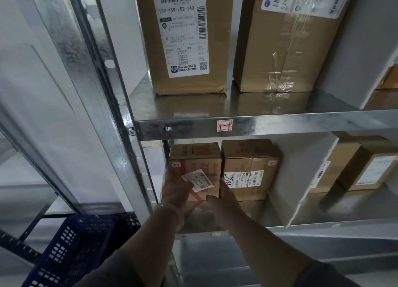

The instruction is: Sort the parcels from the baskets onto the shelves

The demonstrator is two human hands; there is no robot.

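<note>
Left hand [176,189]: cupped round the lower left front corner of the small box [193,159], fingers curled onto its face just below the loose white label [199,179]. A pale bracelet sits at that wrist.

Right hand [225,195]: thumb on the front face, fingers slipped down the box's right side, into the narrow gap beside the neighbouring box [249,157]. So both hands grip the one parcel between them.

Box position: on the lower shelf [280,213], at its far left end, just beside the upright post [133,157] and touching or nearly touching its neighbour. I cannot tell whether the base rests fully on the metal or is lifted at the front.

My reading: this is the seating step, the parcel almost home. To do it well I would push straight back with flat palms, square the front face to the neighbour's, and keep the label facing out and readable. I would draw the right fingers out of the gap before closing it, or they get pinched. I would also watch the label's lifted corner, which a dragging thumb could peel.

Further out: a grey flat parcel [301,179] leans on the same shelf to the right. Two tall boxes [187,39] stand on the upper shelf [280,125]. The blue basket [81,248] sits low on the left, contents not visible from here.
</note>
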